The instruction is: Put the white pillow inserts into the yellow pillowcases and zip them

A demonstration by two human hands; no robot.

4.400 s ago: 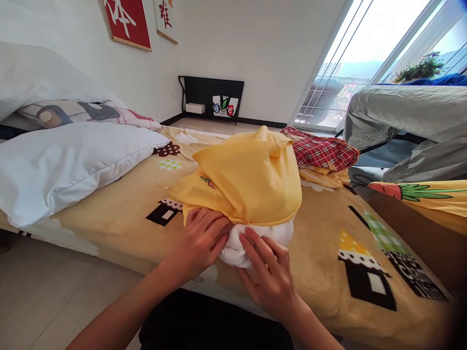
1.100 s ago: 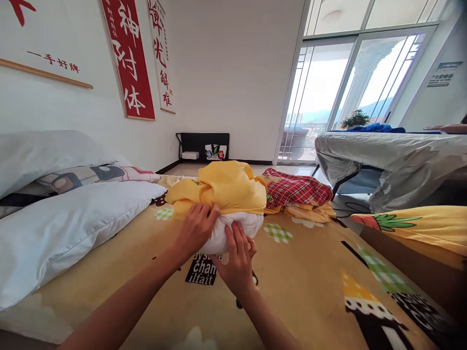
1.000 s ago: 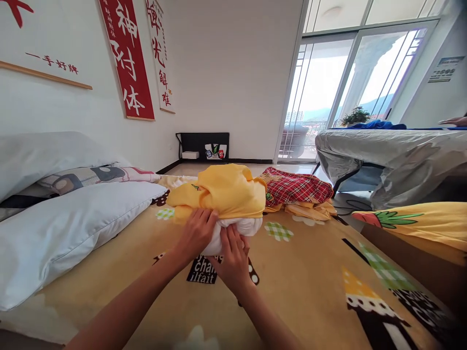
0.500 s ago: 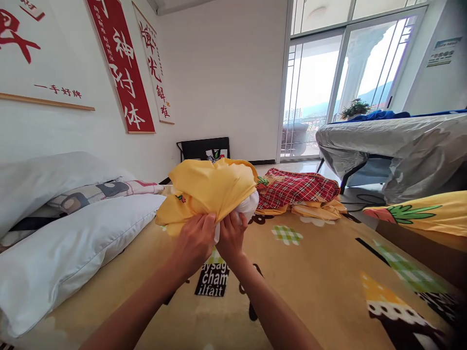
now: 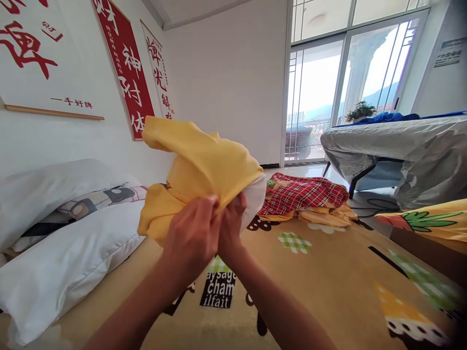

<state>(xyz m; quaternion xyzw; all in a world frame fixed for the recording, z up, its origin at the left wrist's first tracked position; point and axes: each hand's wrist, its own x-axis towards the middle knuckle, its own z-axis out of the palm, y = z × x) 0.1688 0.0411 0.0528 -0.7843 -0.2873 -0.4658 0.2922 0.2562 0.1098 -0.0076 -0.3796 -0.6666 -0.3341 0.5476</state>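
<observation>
Item: yellow cover (image 5: pixel 215 165), fabric, loosely draped around a white bundle (image 5: pixel 254 199) that shows at its right edge. Location: held up in front of me, over the bed (image 5: pixel 328 272).

Left hand (image 5: pixel 191 233): closed, thumb and fingers pinching the cover's near edge. Right hand (image 5: pixel 230 226): fingers curled in where yellow meets white; tips partly hidden, so I cannot tell how tightly it is closed or which layer it has.

Pose: both forearms reach up from the lower edge and converge; hands side by side, touching or nearly so, knuckles toward me.

Changes: 4.4 s ago my right hand lies spread over the white, with the bundle resting on the bed; now it is curled in and the bundle is up. A yellow flap now juts left, across the foot of the red scroll (image 5: pixel 122 63).

Surroundings: red plaid cloth (image 5: pixel 306 197), right; white pillow (image 5: pixel 80 262), left.
</observation>
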